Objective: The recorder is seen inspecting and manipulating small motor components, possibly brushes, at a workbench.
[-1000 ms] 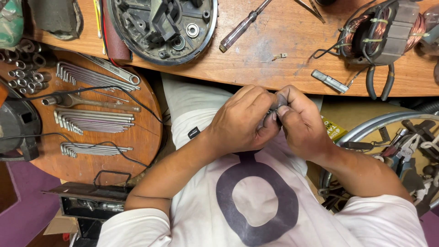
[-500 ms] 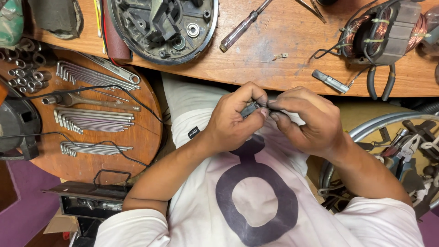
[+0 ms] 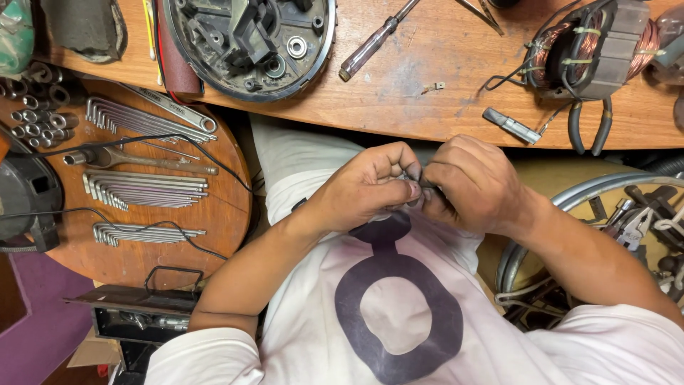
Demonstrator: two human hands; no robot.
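Wooden counter (image 3: pixel 399 93) ahead of me carries a round motor housing (image 3: pixel 249 43), a screwdriver (image 3: pixel 374 43), a copper-wound coil (image 3: pixel 591 50) and pliers (image 3: pixel 588 125); hex keys (image 3: pixel 142 189) lie on a round board at my left. Nothing blocks my hands. Above my lap, my left hand (image 3: pixel 367 189) and right hand (image 3: pixel 474 185) meet, fingers pinching a small dark part (image 3: pixel 420 184), mostly hidden.

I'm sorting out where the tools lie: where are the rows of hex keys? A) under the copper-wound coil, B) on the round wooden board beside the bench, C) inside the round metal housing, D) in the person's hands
B: the hex keys lie in rows on the round wooden board, left of the person's hands in the picture.
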